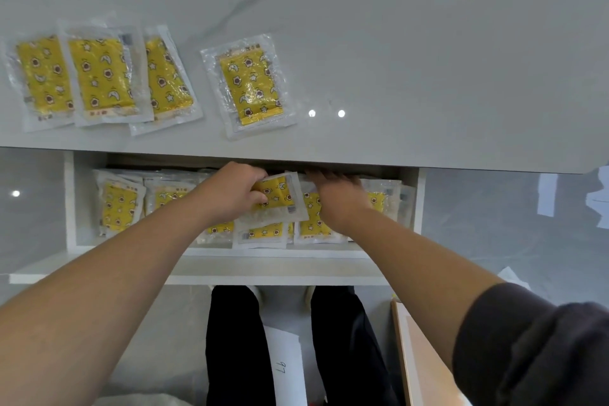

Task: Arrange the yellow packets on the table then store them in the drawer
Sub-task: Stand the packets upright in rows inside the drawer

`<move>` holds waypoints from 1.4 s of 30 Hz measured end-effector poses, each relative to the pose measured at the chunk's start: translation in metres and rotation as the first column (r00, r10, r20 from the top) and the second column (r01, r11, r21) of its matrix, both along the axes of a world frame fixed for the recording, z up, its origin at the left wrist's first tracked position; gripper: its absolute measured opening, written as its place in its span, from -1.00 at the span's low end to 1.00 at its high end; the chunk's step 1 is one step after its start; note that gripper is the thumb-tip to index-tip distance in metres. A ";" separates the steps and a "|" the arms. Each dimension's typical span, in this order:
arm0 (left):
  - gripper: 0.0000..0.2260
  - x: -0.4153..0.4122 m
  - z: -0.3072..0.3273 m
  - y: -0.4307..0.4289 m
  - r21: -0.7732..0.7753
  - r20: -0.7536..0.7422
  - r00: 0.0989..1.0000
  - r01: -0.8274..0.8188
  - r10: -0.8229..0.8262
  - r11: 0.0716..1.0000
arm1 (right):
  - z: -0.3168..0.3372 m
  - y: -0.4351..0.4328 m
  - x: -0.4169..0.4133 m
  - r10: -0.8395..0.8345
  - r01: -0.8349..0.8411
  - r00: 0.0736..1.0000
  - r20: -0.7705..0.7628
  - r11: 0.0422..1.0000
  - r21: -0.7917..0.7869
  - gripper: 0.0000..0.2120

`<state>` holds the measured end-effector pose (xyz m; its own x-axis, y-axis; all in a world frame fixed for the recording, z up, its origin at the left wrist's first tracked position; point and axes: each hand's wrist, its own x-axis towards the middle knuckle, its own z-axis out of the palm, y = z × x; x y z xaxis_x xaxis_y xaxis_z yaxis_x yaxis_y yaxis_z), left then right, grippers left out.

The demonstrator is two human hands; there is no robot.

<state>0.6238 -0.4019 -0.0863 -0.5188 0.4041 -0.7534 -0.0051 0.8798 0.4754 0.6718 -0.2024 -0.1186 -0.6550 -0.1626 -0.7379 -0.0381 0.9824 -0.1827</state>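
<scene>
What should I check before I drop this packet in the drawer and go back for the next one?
1. Drawer open: ok, the drawer is pulled out.
2. Grip: ok, the left hand grips the held packet above the stored packets.
3. Landing spot clear: cannot tell, the right hand is blurred beside it.
4. Stored packets neat: not ok, several overlap.
5. Table finished: not ok, the lone packet and three overlapping packets remain on the table.
</scene>
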 end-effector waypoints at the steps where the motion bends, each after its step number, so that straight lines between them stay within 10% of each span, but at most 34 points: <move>1: -0.88 0.001 0.000 -0.002 0.003 -0.002 1.000 -0.001 0.001 1.000 | -0.001 0.000 -0.001 -0.012 0.012 1.000 -0.009 1.000 0.006 -0.22; 9: -0.89 0.002 0.001 -0.007 0.023 -0.034 0.999 -0.019 0.019 1.000 | -0.002 -0.008 -0.010 0.041 -0.036 0.997 0.066 0.997 -0.067 -0.19; 12: -0.94 0.003 0.003 -0.005 0.037 -0.040 0.998 -0.038 0.039 0.999 | 0.008 -0.004 -0.002 -0.197 0.192 0.980 0.004 0.952 -0.238 -0.28; 16: -0.93 0.008 0.005 0.001 0.060 -0.039 0.997 -0.060 0.063 0.996 | 0.016 -0.007 0.008 -0.489 0.604 0.797 0.355 0.668 -0.435 -0.59; 21: -0.91 0.013 0.004 0.006 0.110 -0.053 0.994 -0.090 0.096 0.990 | 0.017 -0.011 0.013 -0.488 0.778 0.620 0.614 0.482 -0.403 -0.76; 35: -0.84 0.030 -0.010 -0.108 -0.196 0.025 0.808 -0.573 0.588 0.796 | 0.001 -0.054 0.022 -0.753 0.922 0.386 0.532 0.293 -0.254 -0.89; 42: -0.86 0.036 -0.037 -0.132 -0.298 -0.129 0.845 -0.533 0.520 0.792 | -0.021 -0.087 0.021 -0.694 0.759 0.648 0.315 0.626 -0.180 -0.68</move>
